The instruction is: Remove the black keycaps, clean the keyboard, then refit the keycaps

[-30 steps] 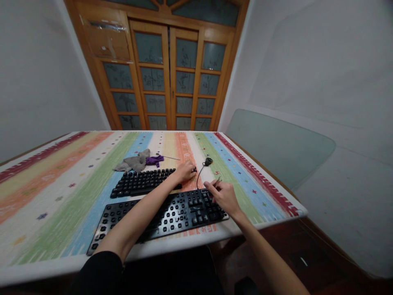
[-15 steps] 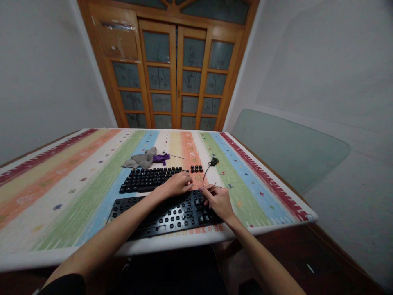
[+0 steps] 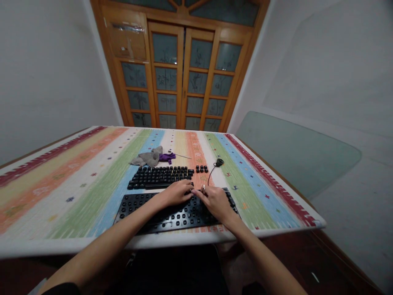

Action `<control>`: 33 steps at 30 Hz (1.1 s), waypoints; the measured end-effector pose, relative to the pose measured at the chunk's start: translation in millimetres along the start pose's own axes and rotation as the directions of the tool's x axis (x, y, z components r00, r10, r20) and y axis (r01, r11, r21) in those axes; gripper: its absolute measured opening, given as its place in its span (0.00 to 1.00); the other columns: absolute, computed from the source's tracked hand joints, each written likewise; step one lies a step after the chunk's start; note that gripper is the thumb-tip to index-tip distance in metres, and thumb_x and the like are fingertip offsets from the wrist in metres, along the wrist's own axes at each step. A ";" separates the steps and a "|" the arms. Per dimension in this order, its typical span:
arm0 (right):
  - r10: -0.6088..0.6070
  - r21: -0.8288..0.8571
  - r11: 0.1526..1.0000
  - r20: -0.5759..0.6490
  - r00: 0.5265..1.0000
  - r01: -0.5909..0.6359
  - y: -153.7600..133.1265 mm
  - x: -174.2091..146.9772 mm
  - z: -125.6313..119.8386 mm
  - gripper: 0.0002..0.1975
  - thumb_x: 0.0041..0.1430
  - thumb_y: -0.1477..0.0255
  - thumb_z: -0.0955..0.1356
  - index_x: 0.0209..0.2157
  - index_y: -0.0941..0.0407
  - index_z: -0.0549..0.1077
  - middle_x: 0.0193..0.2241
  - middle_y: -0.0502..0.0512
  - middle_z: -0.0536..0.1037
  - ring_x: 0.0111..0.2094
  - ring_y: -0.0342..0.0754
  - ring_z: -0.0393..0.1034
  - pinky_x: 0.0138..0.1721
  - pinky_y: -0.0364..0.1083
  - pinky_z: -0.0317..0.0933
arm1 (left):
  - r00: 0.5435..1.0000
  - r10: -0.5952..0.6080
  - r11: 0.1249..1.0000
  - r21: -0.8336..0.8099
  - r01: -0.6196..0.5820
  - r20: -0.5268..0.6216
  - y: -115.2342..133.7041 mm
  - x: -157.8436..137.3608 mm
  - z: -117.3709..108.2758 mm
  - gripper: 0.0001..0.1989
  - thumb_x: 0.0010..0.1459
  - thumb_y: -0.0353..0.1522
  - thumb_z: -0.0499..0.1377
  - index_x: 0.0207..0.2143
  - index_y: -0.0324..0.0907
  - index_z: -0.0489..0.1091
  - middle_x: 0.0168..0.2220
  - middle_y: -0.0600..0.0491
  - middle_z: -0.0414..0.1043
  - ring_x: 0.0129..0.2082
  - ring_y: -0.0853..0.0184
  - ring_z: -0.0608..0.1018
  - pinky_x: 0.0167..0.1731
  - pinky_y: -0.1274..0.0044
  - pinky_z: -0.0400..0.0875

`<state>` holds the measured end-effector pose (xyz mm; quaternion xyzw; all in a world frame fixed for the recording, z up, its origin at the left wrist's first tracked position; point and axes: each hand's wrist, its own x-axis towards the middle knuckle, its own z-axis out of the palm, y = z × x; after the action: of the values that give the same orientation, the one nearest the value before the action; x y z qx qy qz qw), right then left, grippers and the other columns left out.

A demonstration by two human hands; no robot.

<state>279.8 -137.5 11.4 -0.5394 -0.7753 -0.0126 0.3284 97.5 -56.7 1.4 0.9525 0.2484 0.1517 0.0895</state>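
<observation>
A black keyboard (image 3: pixel 187 217) lies along the table's near edge, its left and middle parts stripped of keycaps, with some caps still on at the right end. My right hand (image 3: pixel 217 203) is closed over its right part around a small metallic tool, apparently a keycap puller (image 3: pixel 203 187), whose shiny end sticks up. My left hand (image 3: pixel 176 192) hovers over the keyboard's upper edge, fingers curled together, their tips meeting my right fingertips. What sits between the left fingers is hidden. Just beyond it, removed black keycaps (image 3: pixel 159 176) stand in keyboard-like rows.
A small group of keycaps (image 3: pixel 202 168) stands right of the rows. Behind lie a grey cloth (image 3: pixel 149 158), a purple piece of fabric (image 3: pixel 167 157) and a thin rod (image 3: pixel 183 156). A coiled black cable (image 3: pixel 218 162) rests at right on the striped tablecloth (image 3: pixel 101 184).
My right hand has moved left from the keyboard's right-hand keys to meet my left fingertips. The metallic tool now points up. The view has shifted slightly.
</observation>
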 end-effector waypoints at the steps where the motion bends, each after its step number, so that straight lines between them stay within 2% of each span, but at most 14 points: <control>1: 0.003 -0.006 1.000 0.008 1.000 -0.002 1.4 3.9 0.5 0.30 0.68 0.51 0.57 0.23 0.56 0.72 0.20 0.56 0.76 0.23 0.47 0.72 0.27 0.43 0.55 | 1.000 -0.005 1.000 -0.003 0.005 0.000 -0.5 0.0 0.6 0.05 0.62 0.30 0.57 0.37 0.40 0.73 0.36 0.50 0.71 0.37 0.66 0.74 0.39 0.77 0.68; 3: 0.040 0.025 0.999 0.011 0.999 -0.040 6.3 13.3 1.6 0.29 0.67 0.50 0.59 0.22 0.56 0.72 0.20 0.56 0.76 0.22 0.47 0.71 0.26 0.43 0.55 | 1.000 -0.005 1.000 -0.009 0.006 0.002 -1.6 -0.4 1.9 0.05 0.62 0.30 0.57 0.38 0.40 0.73 0.39 0.49 0.71 0.39 0.65 0.75 0.41 0.76 0.69; 6: 0.130 0.151 0.979 0.054 0.990 -0.136 17.0 27.1 3.2 0.31 0.64 0.48 0.60 0.16 0.55 0.68 0.14 0.52 0.72 0.18 0.45 0.69 0.23 0.42 0.56 | 1.000 0.004 1.000 -0.004 -0.004 0.002 -2.8 -1.1 2.4 0.06 0.61 0.29 0.58 0.40 0.39 0.73 0.41 0.48 0.72 0.42 0.63 0.75 0.44 0.75 0.69; 9: 0.223 0.291 0.921 0.154 0.962 -0.260 26.3 33.6 3.4 0.32 0.63 0.47 0.60 0.15 0.55 0.67 0.09 0.49 0.67 0.13 0.44 0.66 0.19 0.41 0.55 | 1.000 0.011 1.000 0.003 -0.011 0.010 -1.2 -1.0 -1.1 0.07 0.60 0.29 0.58 0.40 0.39 0.73 0.41 0.48 0.73 0.42 0.63 0.76 0.44 0.75 0.70; 12: 0.289 0.362 0.868 0.185 0.939 -0.339 29.4 32.3 0.7 0.30 0.62 0.48 0.62 0.16 0.55 0.68 0.10 0.48 0.69 0.11 0.43 0.65 0.15 0.40 0.54 | 1.000 0.019 0.999 -0.045 -0.020 -0.019 4.2 0.3 -7.3 0.08 0.61 0.29 0.58 0.42 0.40 0.74 0.41 0.48 0.73 0.42 0.63 0.76 0.45 0.75 0.69; 18: 0.274 0.337 0.898 0.078 0.959 -0.284 19.1 27.9 -13.8 0.31 0.61 0.48 0.63 0.14 0.56 0.67 0.10 0.49 0.68 0.12 0.43 0.65 0.17 0.41 0.54 | 0.997 0.072 0.974 -0.211 -0.079 -0.039 20.2 6.5 -14.9 0.10 0.62 0.36 0.60 0.41 0.39 0.74 0.41 0.48 0.75 0.43 0.63 0.77 0.47 0.74 0.69; 22: 0.247 0.317 0.918 0.013 0.969 -0.239 9.9 26.1 -23.7 0.31 0.61 0.48 0.64 0.14 0.56 0.67 0.10 0.49 0.68 0.14 0.43 0.64 0.19 0.42 0.54 | 0.994 0.094 0.952 -0.286 -0.106 -0.058 27.0 11.1 -13.2 0.11 0.60 0.37 0.63 0.41 0.39 0.74 0.43 0.47 0.76 0.45 0.63 0.77 0.48 0.74 0.69; 28: 0.217 0.264 0.944 -0.054 0.975 -0.196 6.4 20.4 -31.0 0.30 0.62 0.49 0.64 0.15 0.56 0.70 0.11 0.50 0.70 0.15 0.43 0.65 0.22 0.43 0.55 | 0.993 0.086 0.957 -0.270 -0.105 -0.079 30.1 14.6 -13.2 0.06 0.59 0.33 0.63 0.35 0.38 0.73 0.39 0.49 0.77 0.40 0.64 0.78 0.43 0.75 0.70; 33: 0.217 0.246 0.949 -0.060 0.974 -0.197 11.8 16.5 -29.8 0.31 0.62 0.47 0.63 0.16 0.56 0.71 0.11 0.50 0.69 0.16 0.44 0.65 0.21 0.43 0.53 | 0.994 0.102 0.972 -0.209 -0.108 -0.039 27.9 16.9 -16.6 0.03 0.56 0.30 0.62 0.33 0.39 0.72 0.33 0.52 0.75 0.34 0.67 0.76 0.37 0.78 0.69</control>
<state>301.3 -130.1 39.4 -0.5734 -0.6954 0.0918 0.4233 118.4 -70.7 27.9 0.9472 0.1815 0.1950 0.1784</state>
